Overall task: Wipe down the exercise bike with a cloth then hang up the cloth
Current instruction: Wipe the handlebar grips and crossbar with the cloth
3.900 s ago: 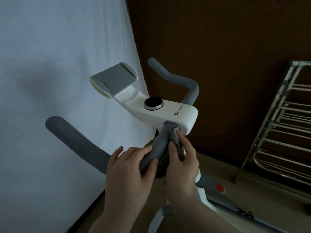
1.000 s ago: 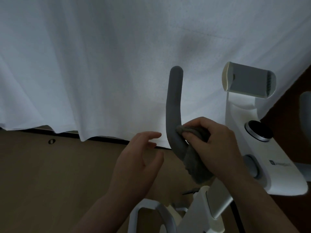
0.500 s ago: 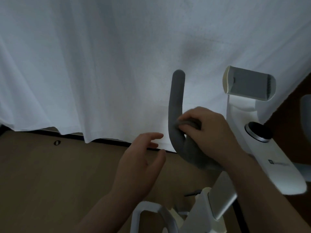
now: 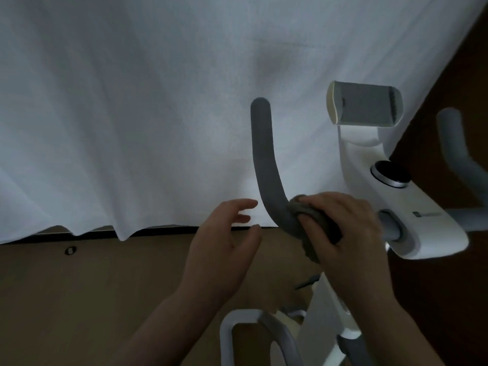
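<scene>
- Right hand (image 4: 343, 231) grasps cloth (image 4: 315, 228), fingers curled round it, pressing it onto lower bend of left handlebar (image 4: 265, 165), near where bar enters white console (image 4: 427, 233).
- Cloth grey, bunched, wrapped over the bar; part hangs below the bar under the palm.
- Left hand (image 4: 224, 241) released, fingers loosely spread, holding nothing; just left of the bar, not touching it.
- Left handlebar grey foam, curves up from the console to a rounded tip in front of white curtain (image 4: 132, 101).
- Bike console: round black knob (image 4: 390, 173) with silver ring on top, small logo on its side, text too small to read.
- Grey tablet holder (image 4: 365, 107) at console's far end, tilted toward camera.
- Right handlebar (image 4: 459, 154) partly visible at right edge, blurred.
- White bike frame (image 4: 324, 313) runs down below the right hand; grey-white loop part (image 4: 253, 334) at bottom edge, can't tell what it is.
- Curtain hem ends above tan floor (image 4: 79, 299); small dark ring (image 4: 70, 250) on floor near hem at left.
- Dark brown wall (image 4: 462, 62) at upper right.
</scene>
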